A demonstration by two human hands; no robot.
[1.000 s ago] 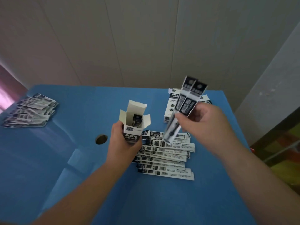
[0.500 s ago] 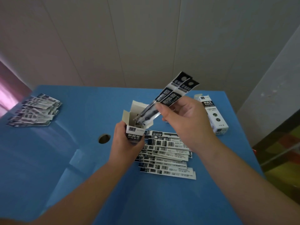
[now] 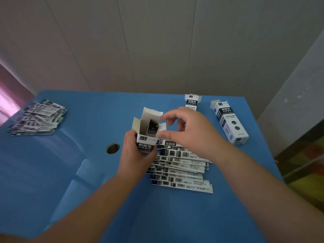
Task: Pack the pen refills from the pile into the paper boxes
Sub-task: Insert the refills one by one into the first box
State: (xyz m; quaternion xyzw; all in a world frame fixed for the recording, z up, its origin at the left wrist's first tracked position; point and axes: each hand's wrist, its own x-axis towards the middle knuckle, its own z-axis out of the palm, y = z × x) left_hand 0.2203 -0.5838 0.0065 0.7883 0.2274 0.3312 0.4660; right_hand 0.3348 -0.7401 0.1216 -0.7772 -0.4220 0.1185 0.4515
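The left hand point(image 3: 135, 155) grips an upright paper box point(image 3: 147, 137) from below, fingers wrapped round its lower half. The box is white with a black label band bearing white characters; its top flaps stand open, and the dark tops of packed pen refills point(image 3: 152, 128) show inside. The right hand point(image 3: 188, 133) hovers just beside the box mouth, thumb and forefinger curved toward each other with a gap between them, holding nothing. Below both hands, on the blue tabletop point(image 3: 175, 216), lies the pile of pen refills point(image 3: 180, 170): flat, narrow white sleeves with black ends and barcodes, fanned one over another. A second pile point(image 3: 37, 118) lies at the far left edge. Two more boxes lie at the far right, one point(image 3: 230, 121) lengthwise with open flaps, another point(image 3: 192, 101) partly hidden behind the right hand. A round hole point(image 3: 113, 148) sits left of the held box.
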